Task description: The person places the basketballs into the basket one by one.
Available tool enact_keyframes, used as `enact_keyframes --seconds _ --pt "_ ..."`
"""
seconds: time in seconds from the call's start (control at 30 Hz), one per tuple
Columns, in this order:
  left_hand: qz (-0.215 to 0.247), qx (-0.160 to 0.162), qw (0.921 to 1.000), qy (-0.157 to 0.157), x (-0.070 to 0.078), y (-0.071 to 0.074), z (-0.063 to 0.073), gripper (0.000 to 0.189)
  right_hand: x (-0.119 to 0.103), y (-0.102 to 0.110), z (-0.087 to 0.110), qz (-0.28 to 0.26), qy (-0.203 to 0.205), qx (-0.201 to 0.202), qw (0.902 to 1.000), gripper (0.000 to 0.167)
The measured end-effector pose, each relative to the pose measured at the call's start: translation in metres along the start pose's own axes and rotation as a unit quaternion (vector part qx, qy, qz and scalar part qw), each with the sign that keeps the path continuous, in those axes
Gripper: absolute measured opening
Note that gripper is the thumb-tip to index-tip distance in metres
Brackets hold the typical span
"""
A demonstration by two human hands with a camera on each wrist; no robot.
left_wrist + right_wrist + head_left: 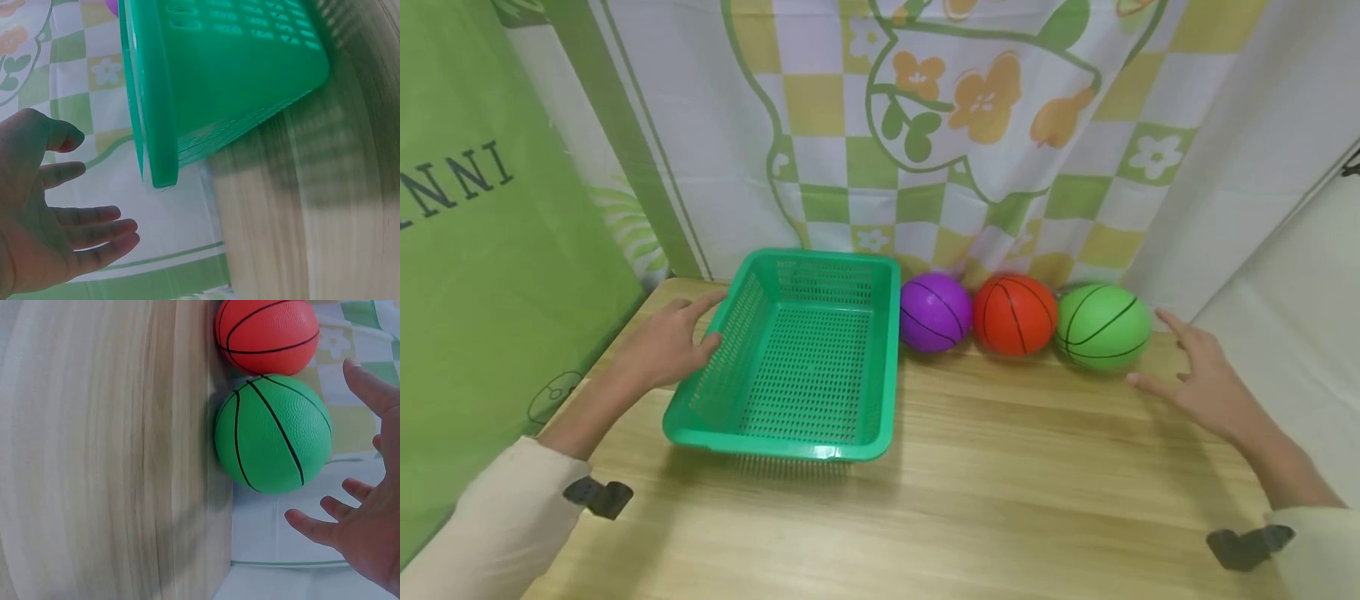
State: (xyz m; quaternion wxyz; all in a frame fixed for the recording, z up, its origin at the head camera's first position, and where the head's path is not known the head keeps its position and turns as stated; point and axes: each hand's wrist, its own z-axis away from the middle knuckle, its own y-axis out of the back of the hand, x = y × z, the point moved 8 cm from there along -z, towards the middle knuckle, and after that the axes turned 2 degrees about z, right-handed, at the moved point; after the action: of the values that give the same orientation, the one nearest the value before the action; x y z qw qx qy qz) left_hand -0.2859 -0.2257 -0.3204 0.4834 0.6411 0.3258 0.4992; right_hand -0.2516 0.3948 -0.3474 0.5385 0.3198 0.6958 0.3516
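A green perforated plastic basket (811, 367) stands on the left part of the table, with nothing inside. Beside its left rim is my left hand (664, 343), fingers spread; the left wrist view shows a gap between that hand (56, 212) and the basket wall (237, 69). To the basket's right, three small basketballs sit in a row: a purple ball (936, 312), a red ball (1015, 315) and a green ball (1103, 327). My right hand (1210, 379) hovers just right of the green ball (273, 434), thumb and fingers apart, holding nothing.
The wooden table (1045, 492) runs toward me in front of the balls. Behind it hangs a patterned curtain (850, 150), close to the basket and balls. A green cloth (490, 292) with lettering hangs at the left, and a pale wall surface (1300, 317) stands at the right.
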Motion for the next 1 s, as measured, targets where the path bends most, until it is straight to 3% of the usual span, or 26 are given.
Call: enact_keyframes --seconds 0.43,0.7,1.0 --pt "0.124 -0.017 0.992 0.013 -0.019 -0.008 -0.011 0.06 0.013 0.0 -0.016 -0.062 -0.017 -0.031 0.9975 0.107" --pt "0.152 -0.023 0.9877 0.027 -0.03 -0.016 -0.016 0.06 0.024 -0.006 -0.02 -0.104 -0.032 -0.049 0.9929 0.109" --pt "0.262 -0.063 0.9606 0.066 -0.041 -0.027 -0.02 0.063 0.036 -0.012 -0.02 -0.143 -0.051 -0.056 0.9868 0.107"
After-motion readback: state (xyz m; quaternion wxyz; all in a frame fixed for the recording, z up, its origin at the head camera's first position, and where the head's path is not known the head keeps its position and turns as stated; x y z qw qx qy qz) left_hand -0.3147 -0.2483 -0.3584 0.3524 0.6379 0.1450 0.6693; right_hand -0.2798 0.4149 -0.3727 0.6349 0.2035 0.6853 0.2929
